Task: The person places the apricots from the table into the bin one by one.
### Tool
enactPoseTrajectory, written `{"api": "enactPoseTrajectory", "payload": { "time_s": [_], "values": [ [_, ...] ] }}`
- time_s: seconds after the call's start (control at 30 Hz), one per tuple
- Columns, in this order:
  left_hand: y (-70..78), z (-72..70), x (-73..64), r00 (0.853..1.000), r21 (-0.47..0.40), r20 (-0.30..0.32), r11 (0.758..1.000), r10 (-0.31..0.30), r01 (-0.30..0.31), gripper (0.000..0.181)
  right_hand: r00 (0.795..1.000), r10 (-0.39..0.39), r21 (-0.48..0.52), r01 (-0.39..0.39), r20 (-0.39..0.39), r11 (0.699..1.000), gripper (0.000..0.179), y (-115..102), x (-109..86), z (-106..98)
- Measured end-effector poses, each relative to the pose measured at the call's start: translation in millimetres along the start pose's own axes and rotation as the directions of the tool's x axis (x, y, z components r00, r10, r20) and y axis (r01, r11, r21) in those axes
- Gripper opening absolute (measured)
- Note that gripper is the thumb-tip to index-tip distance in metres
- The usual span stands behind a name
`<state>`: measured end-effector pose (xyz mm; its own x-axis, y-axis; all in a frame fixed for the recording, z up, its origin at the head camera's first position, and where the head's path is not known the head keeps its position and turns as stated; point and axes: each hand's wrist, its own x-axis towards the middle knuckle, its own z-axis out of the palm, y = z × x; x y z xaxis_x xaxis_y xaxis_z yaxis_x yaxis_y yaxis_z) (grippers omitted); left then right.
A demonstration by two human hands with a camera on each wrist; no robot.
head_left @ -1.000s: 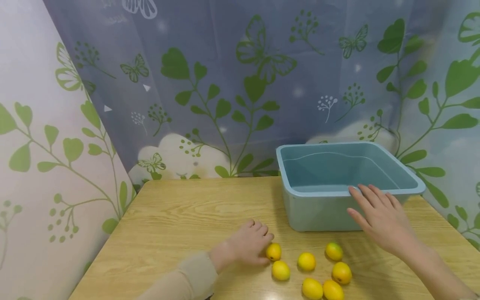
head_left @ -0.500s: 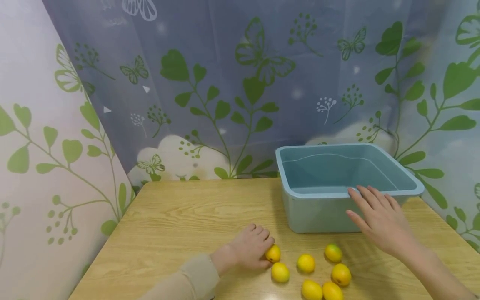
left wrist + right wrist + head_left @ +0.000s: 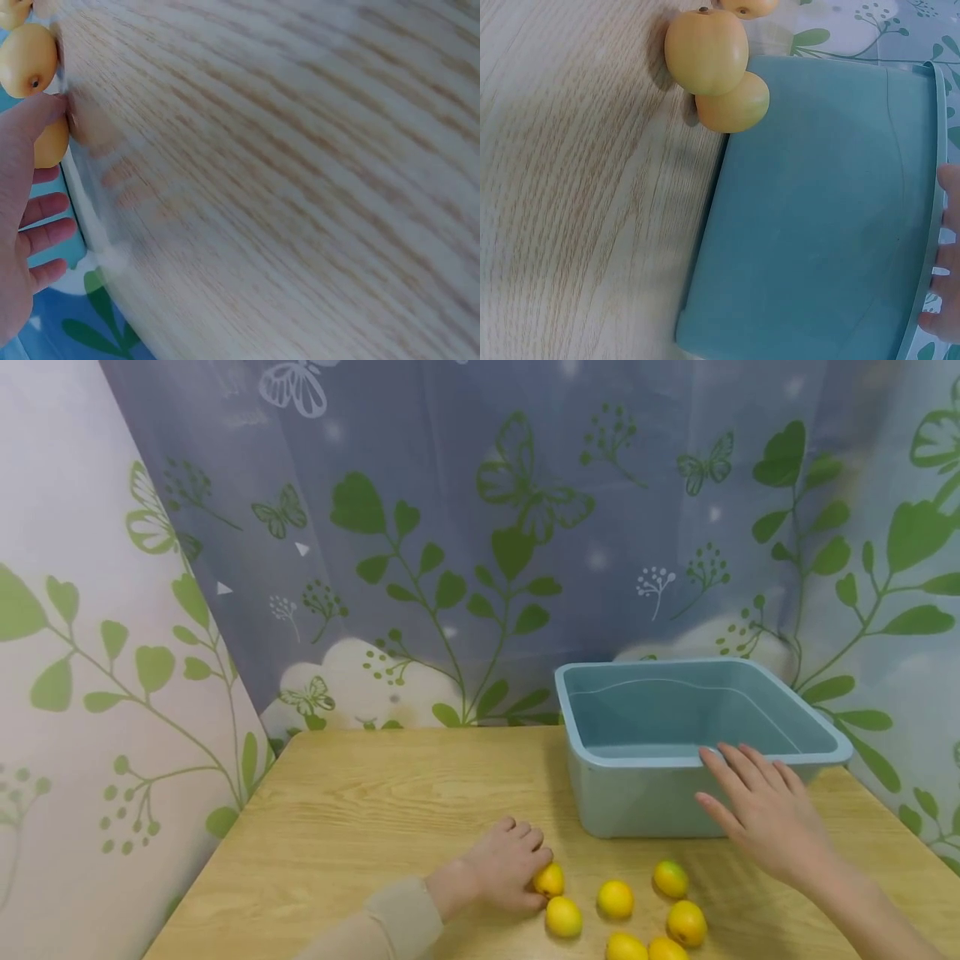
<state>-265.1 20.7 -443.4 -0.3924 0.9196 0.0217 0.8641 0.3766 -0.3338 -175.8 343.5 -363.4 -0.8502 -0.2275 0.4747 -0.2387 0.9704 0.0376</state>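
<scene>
1. The left hand point(image 3: 506, 868) has its thumb and forefinger clamped on a yellow fruit point(image 3: 551, 881), which sits on the wooden tabletop point(image 3: 360, 810); its other fingers stand slightly apart.
2. Just beside that thumb, on the near side, lies a second fruit point(image 3: 563, 917).
3. Right of the left fingers, five more fruits point(image 3: 616, 900) are scattered between the two hands, the nearest two cut off by the frame's lower edge.
4. The right hand point(image 3: 772, 818) has straight, spread fingers at the near rim of a blue-green basin point(image 3: 645, 800); I cannot tell whether they press on it.
5. The basin's wall rises ahead and to the right of the left fingers.
6. Wood extends left of the left fingers to the table's slanting side edge, and ahead to its far edge, beneath a leaf-patterned hanging point(image 3: 420, 452).
</scene>
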Motion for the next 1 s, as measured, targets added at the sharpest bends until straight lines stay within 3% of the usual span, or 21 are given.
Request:
{"api": "enactPoseTrajectory", "payload": {
  "time_s": [0.13,0.33,0.63,1.0],
  "values": [
    [0.2,-0.3,-0.6,1.000,-0.044,-0.004,0.999,-0.018,0.018,0.047,1.000,0.003,0.007,-0.003,-0.004,1.000,0.054,-0.4,-0.8,-0.2],
    [0.3,-0.2,-0.6,1.000,-0.020,-0.030,1.000,0.006,-0.007,0.042,1.000,0.003,0.008,-0.003,0.000,1.000,0.055,-0.3,-0.6,0.0],
    [-2.5,-1.5,-0.9,0.993,-0.051,-0.121,0.999,-0.012,0.006,0.038,1.000,-0.004,-0.009,0.004,-0.003,1.000,0.056,0.8,-0.7,0.8],
    [-19.8,-28.5,0.8,0.955,-0.002,-0.288,0.998,-0.068,0.071,0.038,1.000,-0.015,-0.003,0.015,-0.018,1.000,0.055,-0.5,-0.2,-2.1]
  ]
}}
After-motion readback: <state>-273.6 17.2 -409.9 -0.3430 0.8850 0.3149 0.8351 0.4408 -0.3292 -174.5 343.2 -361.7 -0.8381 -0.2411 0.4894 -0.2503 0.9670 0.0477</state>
